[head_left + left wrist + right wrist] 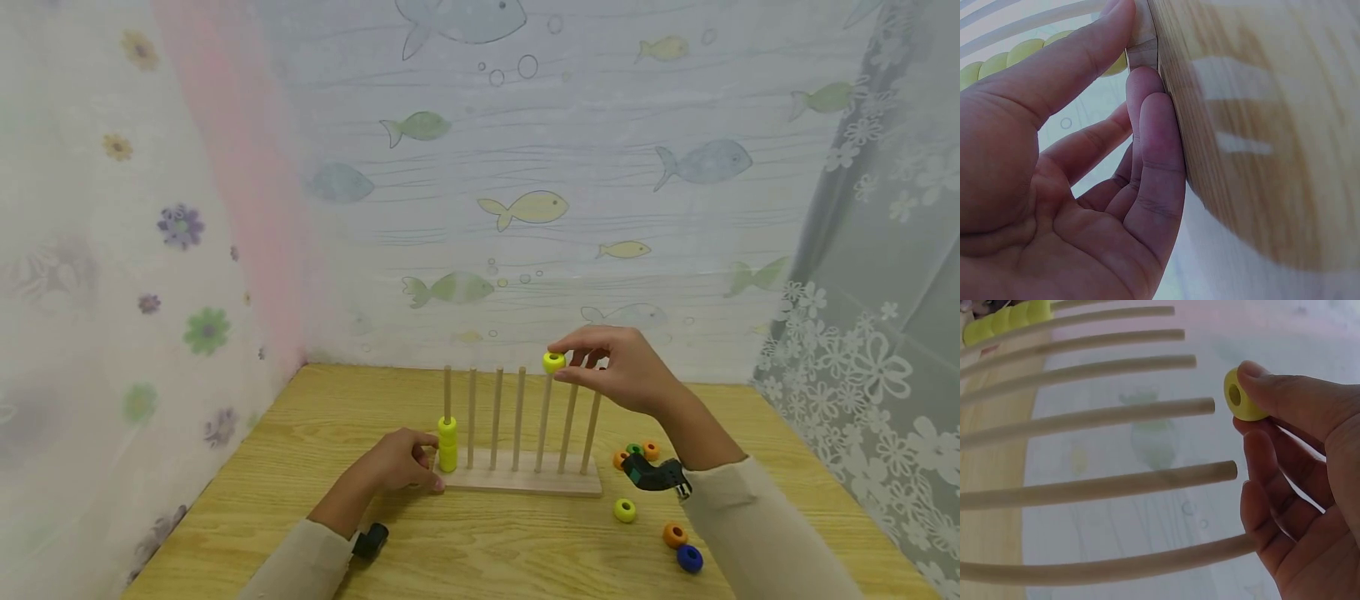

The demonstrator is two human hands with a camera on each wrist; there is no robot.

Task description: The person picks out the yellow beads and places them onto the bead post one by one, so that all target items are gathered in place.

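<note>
A wooden peg stand (517,481) with a row of upright pegs is on the table. Several yellow beads (447,446) are stacked on its leftmost peg. My left hand (401,461) holds the left end of the base, thumb on one side and fingertips against the end, as the left wrist view shows. Between thumb and forefinger, my right hand (618,367) pinches a yellow bead (1244,397). That bead is just off the tip of the third peg from the right (1204,406), its hole turned toward the peg. The right hand's lower fingers touch or overlap the rightmost peg (1147,562).
Right of the stand lie loose beads: a green one (635,449), orange ones (651,450), a yellow one (625,510), another orange one (675,535) and a blue one (689,558). Patterned curtains (525,250) hang behind the wooden table (487,550) and at its sides.
</note>
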